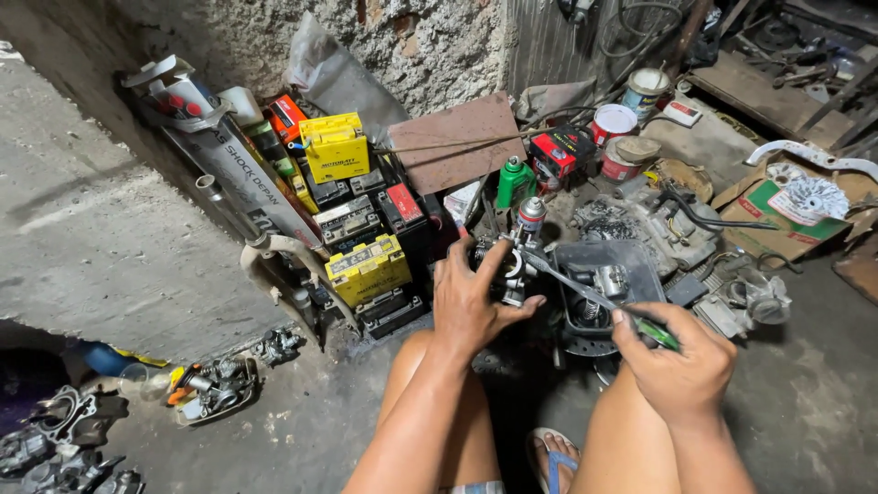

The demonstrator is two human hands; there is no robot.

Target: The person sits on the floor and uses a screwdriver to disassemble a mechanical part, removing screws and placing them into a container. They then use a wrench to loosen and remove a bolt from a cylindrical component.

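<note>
Here, low in the frame, we see our bare knees and a sandalled foot point(551, 455) on the concrete floor point(805, 402). Just above, right of centre, our right hand point(681, 361) is closed in a fist around the green handle of a screwdriver point(599, 297), whose shaft slants up-left. Its tip meets the small metal carburetor point(514, 261) at the middle of the frame, which our left hand point(471, 297) grips with fingers curled and thumb raised. Beyond it lie engine parts point(658, 229). Further up, left of centre, batteries point(352, 215) are stacked against the rough wall point(421, 46); paint cans point(626, 123) stand toward the upper right.
</note>
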